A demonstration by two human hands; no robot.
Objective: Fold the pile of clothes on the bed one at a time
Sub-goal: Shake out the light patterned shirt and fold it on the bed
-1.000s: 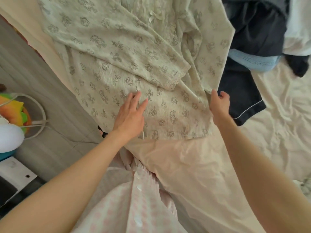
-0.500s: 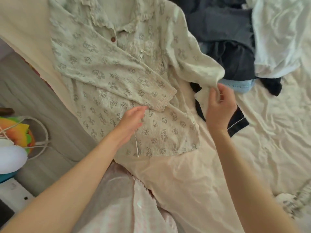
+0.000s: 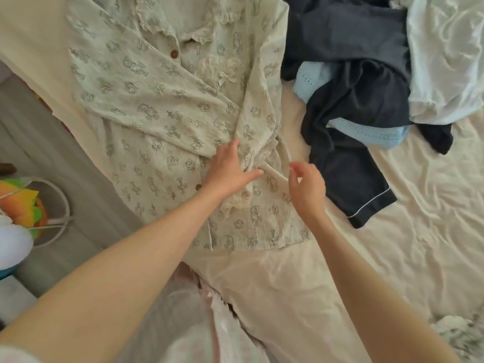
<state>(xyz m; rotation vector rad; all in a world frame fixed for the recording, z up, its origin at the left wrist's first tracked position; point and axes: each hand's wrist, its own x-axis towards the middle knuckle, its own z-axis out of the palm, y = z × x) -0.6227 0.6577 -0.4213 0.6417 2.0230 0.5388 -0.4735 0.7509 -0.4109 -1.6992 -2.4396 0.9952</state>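
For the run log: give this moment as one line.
left hand presses shirt | right hand above shirt, holds nothing | pile waiting

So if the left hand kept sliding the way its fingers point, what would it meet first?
Probably the folded-in sleeve of the printed shirt, just beyond the left hand. The fingers lie flat on the shirt, pointing up and right; the dark clothes come later.

one view only, from the head, looking steeply down and forward over both forearms onto the bed (image 3: 432, 231). it sits close, wide-angle, edges bowed. the floor (image 3: 86, 205) shows at left, the pile of clothes (image 3: 366, 74) at upper right.
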